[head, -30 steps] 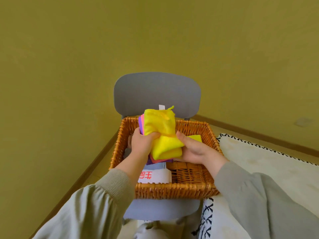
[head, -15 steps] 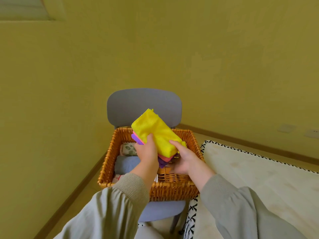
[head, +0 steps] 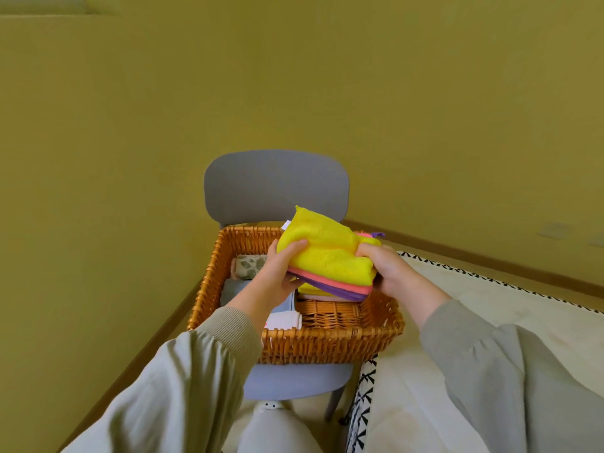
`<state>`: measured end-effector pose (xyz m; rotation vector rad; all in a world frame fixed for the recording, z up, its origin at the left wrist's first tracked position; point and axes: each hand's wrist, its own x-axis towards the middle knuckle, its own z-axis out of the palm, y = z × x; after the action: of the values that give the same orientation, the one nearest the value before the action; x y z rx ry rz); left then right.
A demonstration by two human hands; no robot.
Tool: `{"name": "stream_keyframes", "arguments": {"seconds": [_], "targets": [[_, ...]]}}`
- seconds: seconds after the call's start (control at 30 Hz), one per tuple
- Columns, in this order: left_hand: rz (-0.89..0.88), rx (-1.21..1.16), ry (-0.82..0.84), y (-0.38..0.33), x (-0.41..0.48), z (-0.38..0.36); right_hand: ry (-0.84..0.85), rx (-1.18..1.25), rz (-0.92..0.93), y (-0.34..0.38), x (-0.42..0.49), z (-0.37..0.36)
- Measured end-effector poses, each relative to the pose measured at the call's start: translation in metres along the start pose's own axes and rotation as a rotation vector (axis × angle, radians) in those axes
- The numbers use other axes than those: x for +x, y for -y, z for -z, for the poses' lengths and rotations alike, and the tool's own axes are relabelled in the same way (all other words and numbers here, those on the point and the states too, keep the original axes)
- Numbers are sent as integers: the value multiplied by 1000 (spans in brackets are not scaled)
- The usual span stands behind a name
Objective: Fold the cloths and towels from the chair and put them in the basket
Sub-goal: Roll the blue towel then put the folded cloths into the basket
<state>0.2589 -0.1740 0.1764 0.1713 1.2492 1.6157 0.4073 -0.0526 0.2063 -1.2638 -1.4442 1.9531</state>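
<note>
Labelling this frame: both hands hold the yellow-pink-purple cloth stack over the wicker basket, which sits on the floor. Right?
No. The head view shows the wicker basket on the grey chair seat, not the floor. Otherwise right: left hand and right hand hold the cloth stack over it.

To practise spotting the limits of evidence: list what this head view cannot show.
Head view:
- Floor of basket under stack: hidden by stack.
- Print on white cloth: mostly covered by left sleeve.
- Seat of chair: covered by basket.
- Fingertips of left hand: under stack.
</note>
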Motion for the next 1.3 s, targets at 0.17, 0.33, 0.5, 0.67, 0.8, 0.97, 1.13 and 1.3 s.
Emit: {"name": "stream_keyframes", "arguments": {"seconds": [0.17, 0.33, 0.5, 0.67, 0.8, 0.97, 1.13, 1.3], "targets": [[144, 249, 117, 8, 22, 16, 19, -306, -109, -5, 17, 17], [249, 579, 44, 43, 51, 17, -14, -787, -179, -36, 37, 14], [295, 680, 15, 66, 81, 18, -74, -1044, -214, -65, 59, 4], [268, 1036, 23, 79, 93, 18, -44, -1051, -340, -83, 77, 2], [116, 1434, -4, 76, 86, 14, -91, -1036, -274, -91, 84, 4], [-662, 2087, 106, 65, 76, 14, -212, -1466, 417, -82, 64, 6], [-398, 2155, 489, 70, 78, 29, 313, -1749, 277, -88, 61, 6], [-189, 2261, 607, 87, 79, 40, 458, -1840, 17, -107, 71, 16]]}}
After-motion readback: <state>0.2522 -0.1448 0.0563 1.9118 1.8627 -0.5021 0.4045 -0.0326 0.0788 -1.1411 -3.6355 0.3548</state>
